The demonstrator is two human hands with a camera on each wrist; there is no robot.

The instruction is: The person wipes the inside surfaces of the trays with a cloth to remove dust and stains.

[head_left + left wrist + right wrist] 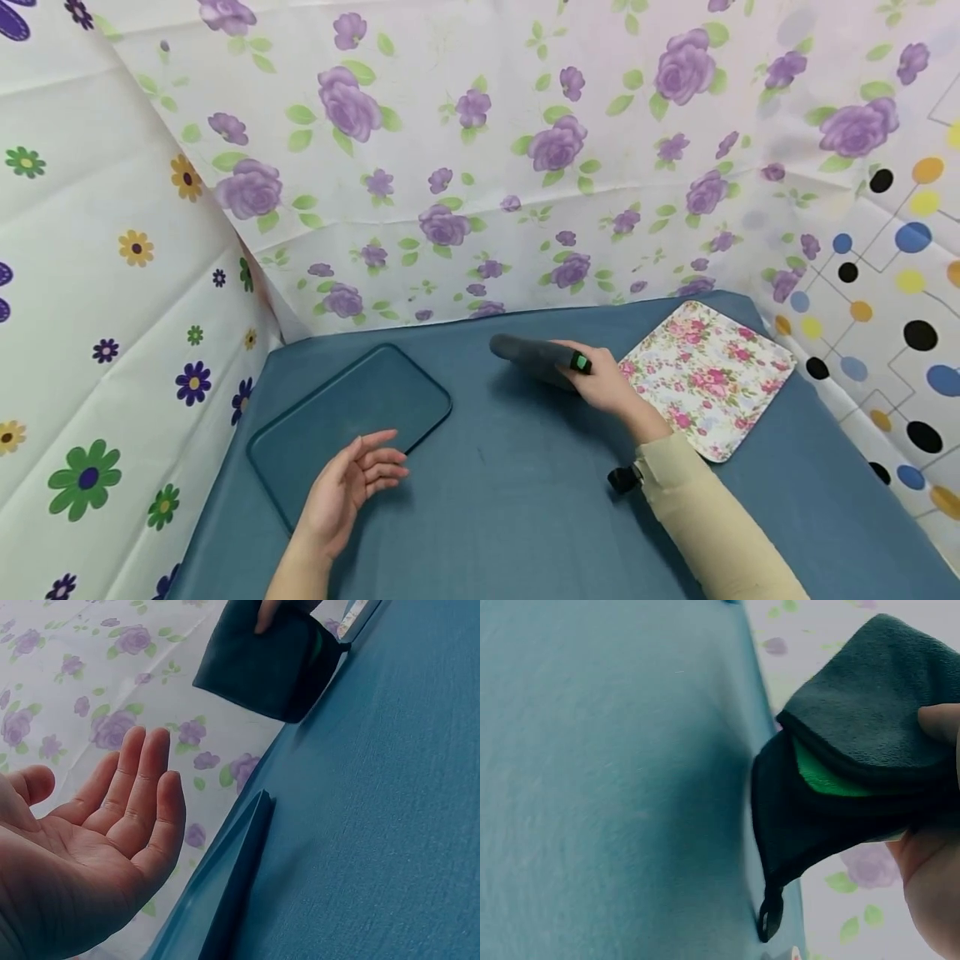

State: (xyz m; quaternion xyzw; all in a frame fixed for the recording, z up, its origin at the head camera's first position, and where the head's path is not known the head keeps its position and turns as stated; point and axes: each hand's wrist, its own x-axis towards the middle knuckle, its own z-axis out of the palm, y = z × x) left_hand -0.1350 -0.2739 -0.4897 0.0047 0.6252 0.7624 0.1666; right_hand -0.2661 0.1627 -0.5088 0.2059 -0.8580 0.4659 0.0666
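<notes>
A folded dark grey cloth (877, 697) with black edging, a green inner side and a small hanging loop is pinched in my right hand (596, 377). It is held above the blue-covered table, its shadow falling below. In the left wrist view the cloth (251, 664) hangs beyond my left hand. My left hand (348, 487) hovers palm inward over the near right edge of a dark blue tray (352, 417), fingers loosely bent and holding nothing. That tray lies at the table's left.
At the right, behind my right forearm, lies a white board with pink flowers (708, 379). A black strap end (622, 479) hangs by my right sleeve. Flowered and dotted sheets (480, 167) wall the blue table (510, 517) at the back and sides.
</notes>
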